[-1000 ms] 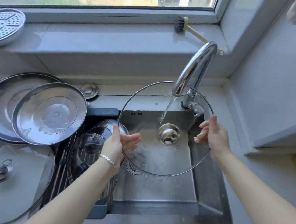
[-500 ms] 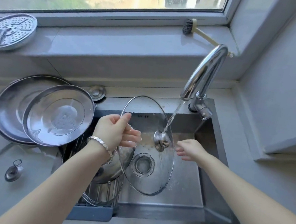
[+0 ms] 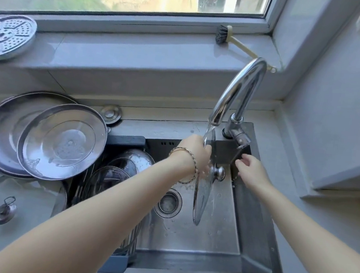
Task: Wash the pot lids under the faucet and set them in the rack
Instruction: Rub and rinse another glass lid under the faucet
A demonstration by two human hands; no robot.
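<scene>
Glass lid (image 3: pixel 200 196) is in the sink (image 3: pixel 254 222), stood on edge under the faucet (image 3: pixel 239 91). It's seen almost edge-on, long line running top to bottom, with water landing on its top rim.

Left grip (image 3: pixel 197 153) is clenched on the lid's upper rim. Spray and glass blur the fingers, so I can't tell exactly how they wrap.

Knob (image 3: pixel 219 173) sticks out of the lid's right face, toward the right grip (image 3: pixel 251 168). Right grip is released: fingers loose, holding nothing, just beside the knob but not touching it.

What the next move turns on:
- Rack (image 3: pixel 126 140) lies left of the lid, on the left grip's side, and already has lids standing in it.
- The knob faces away from the rack, so the right grip is nearer the knob and the left is nearer the rack.
- The racked lids show their faces to the camera while this one shows its edge — probably about a quarter turn needed before it slots in.

My read is that it's mid-rinse and not yet ready to rack. A one-handed hold on a wet glass rim looks slippery. Taking the knob with the right grip before any turn seems the safer handover.
</scene>
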